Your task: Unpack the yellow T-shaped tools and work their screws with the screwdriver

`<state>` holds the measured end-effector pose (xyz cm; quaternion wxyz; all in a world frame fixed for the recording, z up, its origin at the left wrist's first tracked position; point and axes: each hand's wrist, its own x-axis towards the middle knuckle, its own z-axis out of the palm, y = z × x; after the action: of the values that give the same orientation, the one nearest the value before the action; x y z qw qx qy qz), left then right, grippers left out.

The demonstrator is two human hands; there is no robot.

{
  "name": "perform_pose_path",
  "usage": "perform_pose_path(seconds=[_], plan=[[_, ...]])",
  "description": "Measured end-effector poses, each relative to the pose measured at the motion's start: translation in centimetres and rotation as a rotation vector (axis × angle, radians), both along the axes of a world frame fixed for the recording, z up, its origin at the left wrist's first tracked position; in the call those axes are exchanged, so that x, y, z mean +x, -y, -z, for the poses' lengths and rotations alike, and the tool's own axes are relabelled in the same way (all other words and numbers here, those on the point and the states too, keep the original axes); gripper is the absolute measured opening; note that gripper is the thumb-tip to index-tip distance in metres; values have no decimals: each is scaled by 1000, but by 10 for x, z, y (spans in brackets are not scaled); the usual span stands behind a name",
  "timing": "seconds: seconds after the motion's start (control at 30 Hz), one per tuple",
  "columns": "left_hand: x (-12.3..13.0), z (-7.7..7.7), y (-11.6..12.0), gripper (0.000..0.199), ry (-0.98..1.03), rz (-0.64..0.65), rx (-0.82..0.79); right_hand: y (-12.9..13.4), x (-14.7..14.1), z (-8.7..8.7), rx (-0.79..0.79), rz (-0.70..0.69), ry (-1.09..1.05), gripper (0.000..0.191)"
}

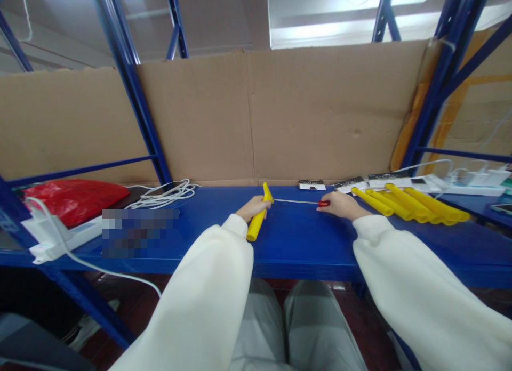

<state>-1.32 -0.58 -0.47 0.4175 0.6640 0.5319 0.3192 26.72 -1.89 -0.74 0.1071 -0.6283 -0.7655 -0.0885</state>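
Note:
My left hand (254, 207) is closed around a yellow tube-shaped piece (256, 230) with a narrower, flared upper end. The piece stands tilted over the blue shelf top. My right hand (340, 204) grips the red handle of what looks like a screwdriver (298, 201). Its long thin metal shaft runs level to the left, and its tip meets the yellow piece just beside my left fingers. Whether the tip sits in a screw or a hole is too small to tell. Beyond my right hand lie several similar yellow pieces (420, 207) side by side.
Small black-and-white boxes (312, 185) lie along the cardboard panel (304, 115) at the back. A white power strip (474, 187) with plugs is at the right. At left are coiled white cable (176, 192), a red bag (78, 198) and another power strip (76, 240). Blue posts (132, 94) frame the shelf.

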Motion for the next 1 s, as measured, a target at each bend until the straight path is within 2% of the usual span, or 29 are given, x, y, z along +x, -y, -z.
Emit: perform_pose_path(seconds=[0.33,1.0], plan=[[-1,3,-5,11,1,3,-7,0,0,0,12,-11,-2,20],[0,-4,7,14,20,23,3,8,-8,-4,-11,34,9,19]])
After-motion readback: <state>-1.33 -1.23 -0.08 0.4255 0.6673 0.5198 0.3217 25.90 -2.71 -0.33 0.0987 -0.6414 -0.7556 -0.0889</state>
